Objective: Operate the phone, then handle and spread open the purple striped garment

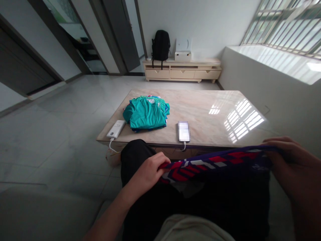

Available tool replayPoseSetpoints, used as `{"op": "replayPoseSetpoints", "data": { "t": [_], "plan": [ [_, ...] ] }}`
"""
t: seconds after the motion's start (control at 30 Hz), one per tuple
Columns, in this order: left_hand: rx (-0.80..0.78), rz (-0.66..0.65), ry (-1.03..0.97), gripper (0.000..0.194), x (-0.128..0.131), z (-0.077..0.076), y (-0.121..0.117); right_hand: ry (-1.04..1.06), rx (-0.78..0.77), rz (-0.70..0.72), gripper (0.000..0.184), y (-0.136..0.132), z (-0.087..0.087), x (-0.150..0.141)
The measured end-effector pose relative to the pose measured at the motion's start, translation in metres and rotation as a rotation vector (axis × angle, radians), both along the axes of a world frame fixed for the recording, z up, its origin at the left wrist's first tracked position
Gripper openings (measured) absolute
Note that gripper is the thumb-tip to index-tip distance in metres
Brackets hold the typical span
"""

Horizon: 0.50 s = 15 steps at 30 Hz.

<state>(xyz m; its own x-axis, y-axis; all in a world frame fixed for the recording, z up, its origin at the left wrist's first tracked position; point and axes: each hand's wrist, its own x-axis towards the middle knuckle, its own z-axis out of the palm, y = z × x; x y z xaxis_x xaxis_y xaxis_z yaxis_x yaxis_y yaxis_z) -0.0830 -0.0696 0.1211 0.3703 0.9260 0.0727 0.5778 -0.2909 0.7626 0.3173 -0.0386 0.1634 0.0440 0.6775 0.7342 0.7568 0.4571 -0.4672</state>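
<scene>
A dark purple shirt (215,164) with red and white patterning is stretched above my lap between both hands. My left hand (152,167) is closed, pinching its left end. At the other end, my right hand (288,164) grips the cloth near the table's right front corner. The shirt's lower part hangs in shadow over my dark trousers. On the table beyond lies a stack of folded shirts (147,113), a teal one on top.
A marble-topped table (195,103) stands before my knees. It bears a phone (184,131) with a cable and a white power bank (116,129). Against the far wall, a low cabinet (183,73) carries a black backpack (161,45) and a white box (183,56).
</scene>
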Motion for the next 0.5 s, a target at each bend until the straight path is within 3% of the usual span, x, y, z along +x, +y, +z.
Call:
{"op": "replayPoseSetpoints", "data": {
  "t": [0.23, 0.37, 0.5],
  "plan": [
    [0.023, 0.026, -0.007, 0.012, -0.007, 0.002, 0.002, 0.031, -0.136, -0.085, 0.009, 0.005, -0.005, 0.014],
    [-0.060, 0.051, 0.023, 0.017, -0.011, 0.001, 0.000, 0.135, -0.242, -0.178, 0.028, 0.003, -0.006, 0.018],
    [-0.063, 0.095, 0.080, 0.028, -0.014, -0.001, -0.009, 0.181, -0.308, -0.217, 0.034, -0.001, -0.003, 0.016]
  ]
}}
